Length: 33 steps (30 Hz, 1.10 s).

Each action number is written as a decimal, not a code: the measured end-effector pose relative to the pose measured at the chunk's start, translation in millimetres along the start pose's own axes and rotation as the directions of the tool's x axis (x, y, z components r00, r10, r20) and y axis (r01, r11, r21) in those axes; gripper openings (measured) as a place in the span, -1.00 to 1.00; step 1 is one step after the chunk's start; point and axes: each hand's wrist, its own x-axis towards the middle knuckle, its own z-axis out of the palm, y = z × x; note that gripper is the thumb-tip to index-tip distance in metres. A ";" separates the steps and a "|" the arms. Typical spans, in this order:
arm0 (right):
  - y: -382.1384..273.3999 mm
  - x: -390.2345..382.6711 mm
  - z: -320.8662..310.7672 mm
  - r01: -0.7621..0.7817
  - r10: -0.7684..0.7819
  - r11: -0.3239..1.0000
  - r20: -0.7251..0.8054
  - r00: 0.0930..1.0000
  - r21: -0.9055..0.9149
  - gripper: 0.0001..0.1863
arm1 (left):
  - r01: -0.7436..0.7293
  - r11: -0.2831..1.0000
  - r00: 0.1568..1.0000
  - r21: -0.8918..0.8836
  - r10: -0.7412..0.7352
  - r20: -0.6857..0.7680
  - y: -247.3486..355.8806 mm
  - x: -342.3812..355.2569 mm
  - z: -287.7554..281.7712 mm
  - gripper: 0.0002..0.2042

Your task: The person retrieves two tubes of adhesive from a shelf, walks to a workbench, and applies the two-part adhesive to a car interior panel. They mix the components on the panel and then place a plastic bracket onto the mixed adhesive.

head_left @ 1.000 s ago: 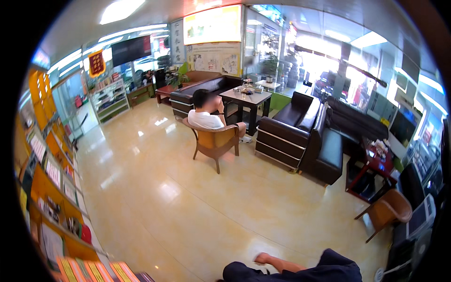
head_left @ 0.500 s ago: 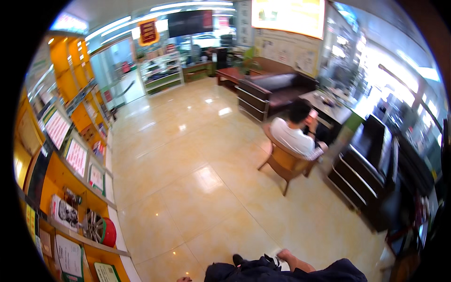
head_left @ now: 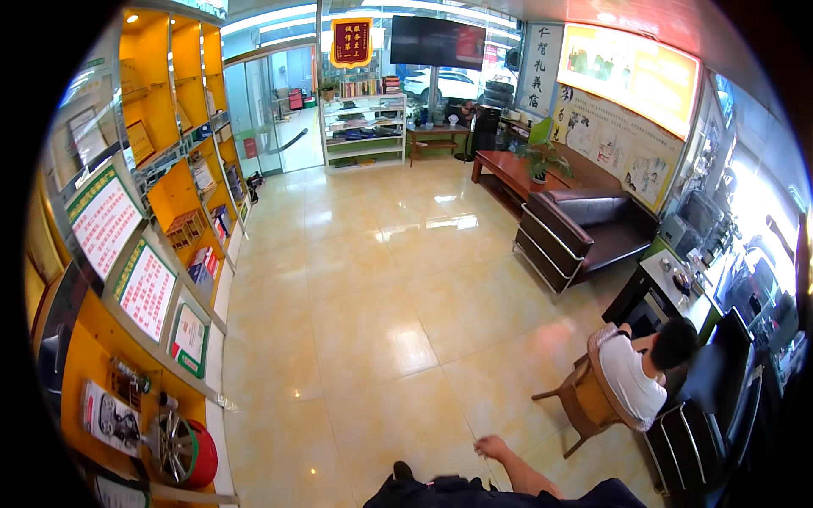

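Note:
My right hand (head_left: 489, 447) swings out over the glossy beige tile floor (head_left: 356, 339), its fingers loosely bent with nothing between them. Below it, my dark clothing (head_left: 449, 495) and one dark shoe (head_left: 401, 470) show at the lower edge. My left hand is out of sight. Right of my hand, a person in a white top (head_left: 635, 381) sits in a brown curved-back chair (head_left: 593, 406).
Orange display shelving (head_left: 144, 127) with framed notices and a wheel rim (head_left: 182, 449) lines the left. Brown leather sofas (head_left: 576, 237), a wooden low table (head_left: 500, 169) and a square table (head_left: 660, 271) stand right. A glass door (head_left: 288, 110) and white rack (head_left: 364, 127) are at the back.
The view has swung left, so the seated person and sofas have shifted right and the shelving shows more fully. My left hand, glimpsed half a second ago, has left the picture.

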 end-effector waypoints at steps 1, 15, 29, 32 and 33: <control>36.3 18.4 -23.3 0.185 -0.118 0.776 0.149 0.982 -0.603 -0.62 | -0.047 0.999 0.999 0.014 0.046 0.029 49.4 20.5 1.2 -0.78; -41.4 317.0 -77.5 0.065 0.230 0.817 0.428 0.874 -0.573 -0.71 | -0.428 0.903 0.901 -0.040 0.422 -0.100 568.2 265.3 -38.0 -0.80; -631.8 755.7 -92.6 0.064 -0.062 0.994 0.034 0.998 -0.083 -0.66 | -0.023 0.999 0.999 0.032 0.021 0.048 805.8 436.3 -68.2 -0.84; -628.7 803.9 -90.2 -0.152 0.153 0.988 0.118 0.981 -0.014 -0.66 | -0.057 0.998 0.998 0.008 0.056 0.008 913.1 485.8 -108.1 -0.85; -617.5 816.3 -96.4 -0.166 0.162 0.986 0.141 0.977 0.020 -0.66 | -0.085 0.996 0.996 0.010 0.085 0.007 953.0 507.8 -122.9 -0.85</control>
